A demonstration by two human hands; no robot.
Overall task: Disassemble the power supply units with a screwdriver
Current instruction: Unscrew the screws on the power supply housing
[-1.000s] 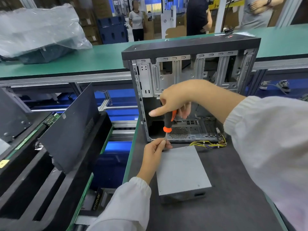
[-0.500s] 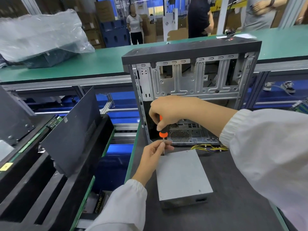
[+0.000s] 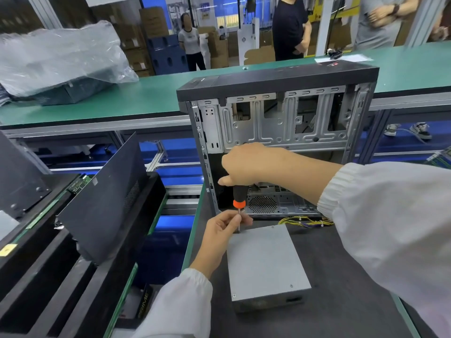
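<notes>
Electronics factory floor

Long green-topped benches (image 3: 151, 98) on metal frames are seen, an opened computer case (image 3: 275, 113) (side panel off), stacked cardboard boxes (image 3: 151, 20) behind, and a plastic-wrapped unit (image 3: 61, 62).

Matt grey metal power supply unit (image 3: 266, 262) on seemingly rubbery dark mat (image 3: 341, 301).

A long green-topped workbench (image 3: 151, 96) on a grey aluminium frame crosses the room at twelve o'clock, with a crumpled clear plastic bag (image 3: 58, 57) lying on it at ten o'clock. Beyond it stand stacked cardboard boxes (image 3: 152, 21), blue crates (image 3: 168, 53) and three people, while blue flooring shows under the bench. At eight o'clock, black panels (image 3: 105, 201) lean in a dark rack.
</notes>
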